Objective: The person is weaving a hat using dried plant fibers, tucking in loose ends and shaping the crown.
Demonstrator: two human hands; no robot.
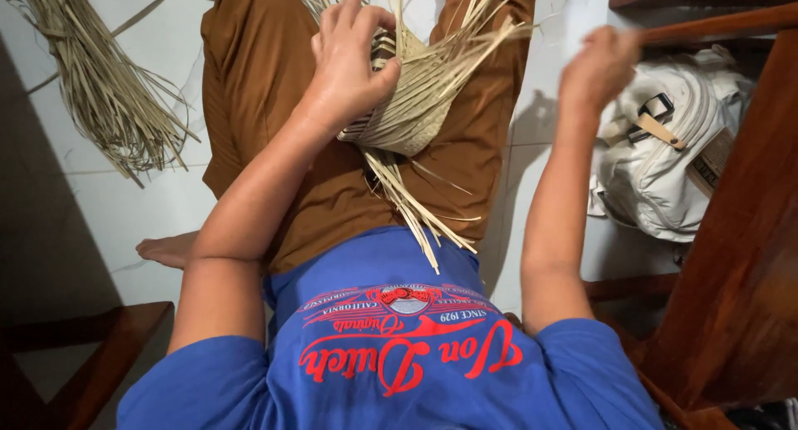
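White floor tiles fill the head view, with a loose bundle of dried palm strips lying on them to the left, well apart from my lap. A cream backpack leans against dark wooden furniture on the right. I see the half-woven basket resting on my brown trousers, its unwoven strip ends fanning out toward my blue shirt and away beyond the knees. My left hand presses on the woven part, thumb and fingers curled around it, index finger raised. My right hand is lifted to the side and blurred; its grip looks closed, perhaps pinching a strip, but I cannot tell. I judge the weaving is mid-course, one strand being drawn taut. Next calls for steady holding while the strand tucks under its neighbour
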